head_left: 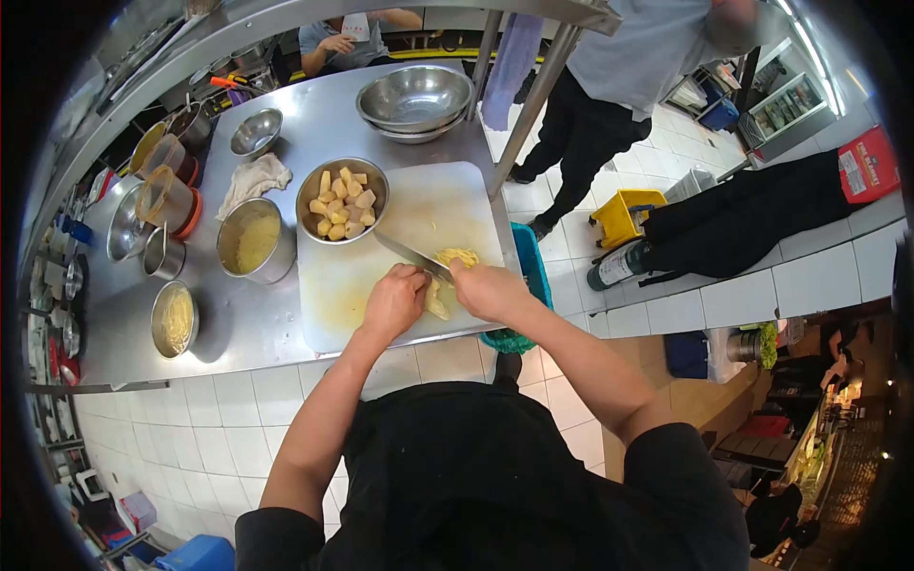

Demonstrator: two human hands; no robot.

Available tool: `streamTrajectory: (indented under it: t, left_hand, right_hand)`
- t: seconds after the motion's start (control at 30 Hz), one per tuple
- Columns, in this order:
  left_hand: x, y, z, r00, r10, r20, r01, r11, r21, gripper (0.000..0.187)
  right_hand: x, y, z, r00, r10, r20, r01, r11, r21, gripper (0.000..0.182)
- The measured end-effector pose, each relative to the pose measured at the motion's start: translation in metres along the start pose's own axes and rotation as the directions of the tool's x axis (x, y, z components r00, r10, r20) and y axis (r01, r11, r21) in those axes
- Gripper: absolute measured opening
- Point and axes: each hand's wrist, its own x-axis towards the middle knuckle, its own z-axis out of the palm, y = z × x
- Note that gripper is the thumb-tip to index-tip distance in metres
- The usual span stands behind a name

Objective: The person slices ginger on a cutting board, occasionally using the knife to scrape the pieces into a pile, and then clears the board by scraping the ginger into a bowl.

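A white cutting board [343, 285] lies at the edge of the steel table. My right hand [484, 290] is closed round the handle of a knife [409, 251], whose blade points up and left across the board. My left hand [396, 301], fingers bent, presses on a pale yellow piece [436, 303] beside the blade. Thin yellow shreds [458, 257] lie just beyond my right hand. A steel bowl of peeled yellow chunks [343, 202] stands at the board's upper left corner.
Left of the board are a pot of yellow food [255, 240], a small bowl of shreds [175, 320] and a white cloth [253, 181]. Stacked bowls [415, 99] stand behind. A shelf post [538, 95] rises at right; a person [595, 114] stands beyond. A teal bin [533, 266] is below.
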Motion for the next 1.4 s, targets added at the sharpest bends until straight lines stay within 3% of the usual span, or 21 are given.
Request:
streamTrajectory:
  t: [0.13,0.27,0.63,0.83,0.93,1.0,1.13,1.3,1.4]
  left_hand:
    - [-0.001,-0.003,-0.011,0.996,-0.079,-0.046,0.074,0.993,-0.095,0.011]
    - [-0.009,0.006,-0.015,0.994,-0.088,-0.068,0.085,0.996,-0.041,0.011]
    - [-0.023,0.006,-0.003,0.988,0.141,-0.066,-0.138,0.989,0.049,0.018]
    - [-0.021,0.0,-0.003,0.988,0.151,-0.018,-0.15,0.986,0.071,0.017]
    - [-0.02,-0.002,-0.005,0.988,0.155,0.007,-0.155,0.985,0.07,0.018]
    - [-0.02,-0.002,-0.005,0.987,0.163,-0.005,-0.163,0.985,0.056,0.018]
    - [-0.018,0.001,-0.008,0.986,0.168,-0.002,-0.168,0.984,0.057,0.018]
    - [-0.021,0.004,-0.004,0.989,0.15,0.014,-0.151,0.987,0.055,0.017]
    - [-0.009,0.009,-0.013,0.99,0.136,0.036,-0.139,0.986,0.091,0.015]
  right_hand:
    - [-0.017,-0.003,-0.007,0.999,0.012,-0.035,-0.012,1.0,-0.002,0.021]
    - [-0.029,-0.003,-0.012,0.999,0.019,-0.048,-0.019,1.0,-0.011,0.022]
    - [-0.032,-0.024,-0.011,1.0,-0.001,0.031,0.004,0.997,-0.079,0.02]
    - [-0.022,-0.03,0.006,0.999,0.027,0.031,-0.024,0.997,-0.075,0.024]
    - [-0.012,-0.024,0.013,1.0,0.015,0.013,-0.014,0.995,-0.102,0.016]
    - [-0.004,-0.021,0.001,0.995,0.044,0.084,-0.04,0.998,-0.051,0.019]
    - [-0.012,-0.03,0.001,0.999,0.024,0.034,-0.022,0.998,-0.057,0.017]
    - [0.001,-0.021,-0.004,0.993,0.019,0.12,-0.026,0.998,0.051,0.02]
    - [0.005,-0.022,0.008,0.995,0.034,0.09,-0.042,0.996,0.081,0.022]
